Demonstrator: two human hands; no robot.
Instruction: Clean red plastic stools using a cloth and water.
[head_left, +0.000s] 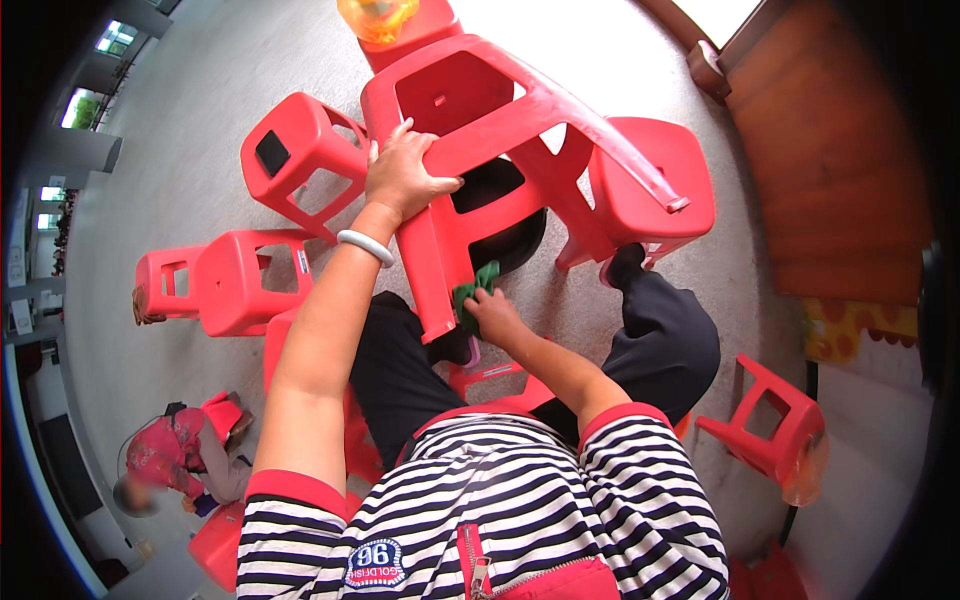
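Observation:
A red plastic stool (491, 142) lies tipped on its side in front of me, its legs pointing towards me and to the right. My left hand (409, 169) grips its frame near the seat end, thumb towards the opening between the legs. A white bangle (365, 247) circles that wrist. In my right hand (495, 315) is a bunched green cloth (472, 300), held against the inner side of the near leg close to its foot. Behind the stool's openings sits a black basin (517, 244), partly hidden by the frame.
Another red stool (652, 176) stands right of the tipped one. On a left stool (289, 127) lies a dark flat object (272, 154). An orange-yellow plastic bag (382, 19) rests on the far stool. A person (176, 450) bends at lower left. A brown wooden panel (825, 150) borders the right.

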